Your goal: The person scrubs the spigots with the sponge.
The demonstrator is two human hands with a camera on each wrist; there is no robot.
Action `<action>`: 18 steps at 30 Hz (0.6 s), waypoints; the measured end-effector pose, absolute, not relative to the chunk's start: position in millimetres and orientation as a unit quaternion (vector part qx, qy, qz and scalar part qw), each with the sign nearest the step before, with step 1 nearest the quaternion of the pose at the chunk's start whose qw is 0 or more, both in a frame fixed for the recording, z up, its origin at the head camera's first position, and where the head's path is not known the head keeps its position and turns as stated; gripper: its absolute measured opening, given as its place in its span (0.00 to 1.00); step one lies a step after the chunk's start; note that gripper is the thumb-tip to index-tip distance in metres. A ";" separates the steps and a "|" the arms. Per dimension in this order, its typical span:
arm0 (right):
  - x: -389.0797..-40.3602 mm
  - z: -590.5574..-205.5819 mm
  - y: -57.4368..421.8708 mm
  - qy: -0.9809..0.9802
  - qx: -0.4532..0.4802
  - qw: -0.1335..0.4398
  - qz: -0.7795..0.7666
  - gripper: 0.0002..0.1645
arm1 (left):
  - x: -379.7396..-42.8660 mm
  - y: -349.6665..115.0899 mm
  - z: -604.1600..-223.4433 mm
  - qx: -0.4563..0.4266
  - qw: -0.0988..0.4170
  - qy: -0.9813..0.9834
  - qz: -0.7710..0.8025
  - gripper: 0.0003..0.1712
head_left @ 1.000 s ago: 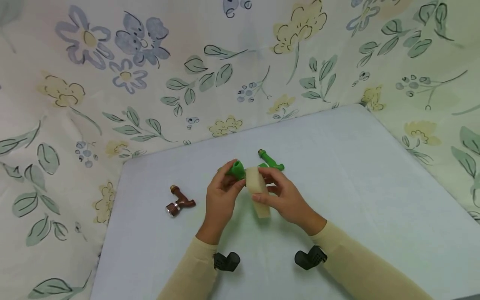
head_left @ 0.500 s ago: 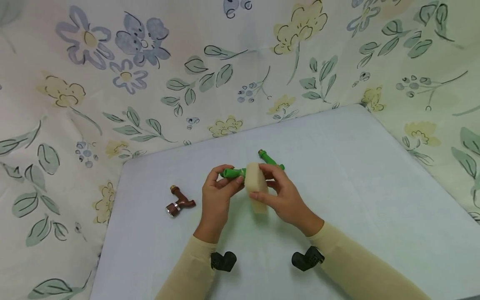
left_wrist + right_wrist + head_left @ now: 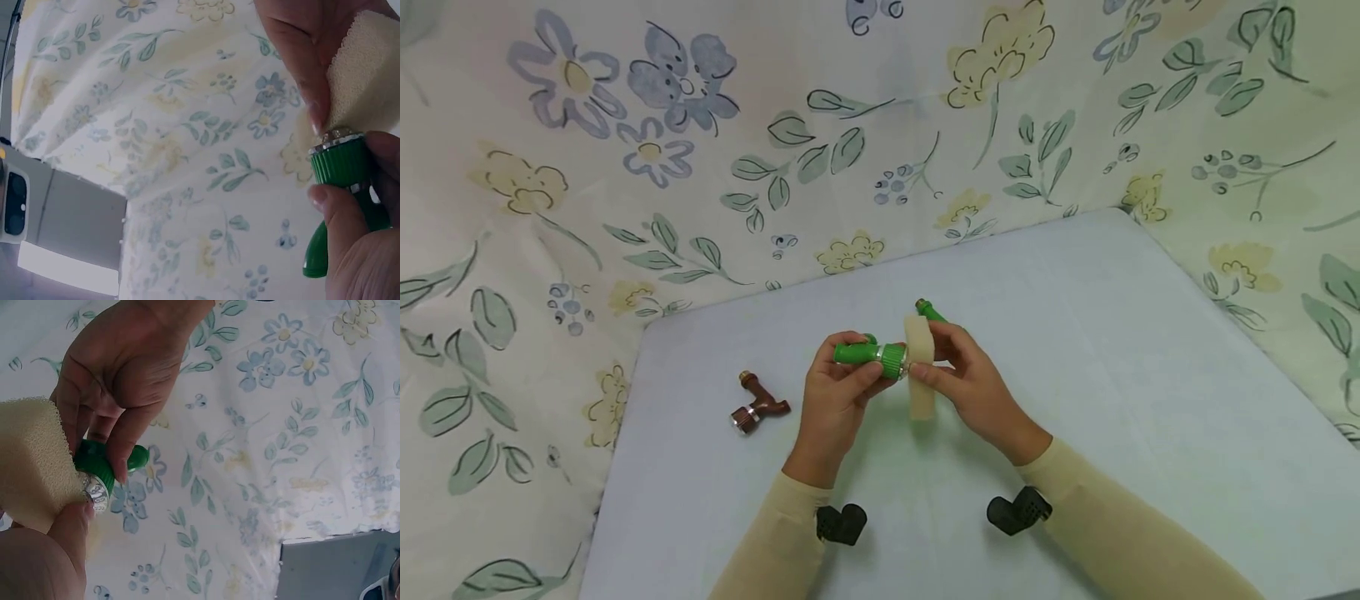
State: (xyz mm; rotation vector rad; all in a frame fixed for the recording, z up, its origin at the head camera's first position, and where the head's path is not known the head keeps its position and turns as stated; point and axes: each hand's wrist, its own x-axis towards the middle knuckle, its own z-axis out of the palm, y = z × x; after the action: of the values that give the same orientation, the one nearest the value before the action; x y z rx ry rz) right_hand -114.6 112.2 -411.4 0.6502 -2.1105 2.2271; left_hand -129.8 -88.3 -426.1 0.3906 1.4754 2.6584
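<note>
My left hand (image 3: 835,400) grips a green tap (image 3: 854,354), thumb and fingers round its body and ribbed knob. The tap lies sideways, its knob (image 3: 340,164) to the right. A pale cream sponge (image 3: 921,371) stands on edge in my right hand (image 3: 981,400), pinched between thumb and fingers. One face of the sponge meets the knob's silver end (image 3: 97,494), and in the right wrist view my right thumb touches that shiny end. Part of the tap is covered by my left fingers.
On the white table (image 3: 1112,375), a brown tap (image 3: 764,404) lies to the left of my hands. Behind my right hand lies a second green tap (image 3: 928,308), partly hidden. Floral cloth (image 3: 820,167) hangs along the back and sides.
My left hand has turned the green tap from open end up to lying sideways, knob toward the sponge. The sponge has shifted slightly right and turned more edge-on.
</note>
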 end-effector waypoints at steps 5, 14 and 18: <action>-115.4 -424.7 113.8 -0.652 0.198 -0.027 0.732 0.29 | -130.0 -86.7 -425.1 0.122 0.032 0.491 0.862 0.22; -107.2 -415.4 107.5 -0.651 0.225 0.016 0.725 0.35 | -133.6 -81.8 -429.3 0.069 -0.015 0.509 0.858 0.27; -102.3 -405.8 105.4 -0.667 0.234 0.040 0.706 0.37 | -133.3 -81.3 -429.7 0.072 -0.016 0.505 0.860 0.27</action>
State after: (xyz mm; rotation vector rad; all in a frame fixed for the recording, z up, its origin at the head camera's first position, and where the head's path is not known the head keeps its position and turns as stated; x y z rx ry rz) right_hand -102.3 105.4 -405.8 0.7180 -2.0439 2.1644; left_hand -133.3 -81.3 -429.7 0.2291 1.6039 2.7289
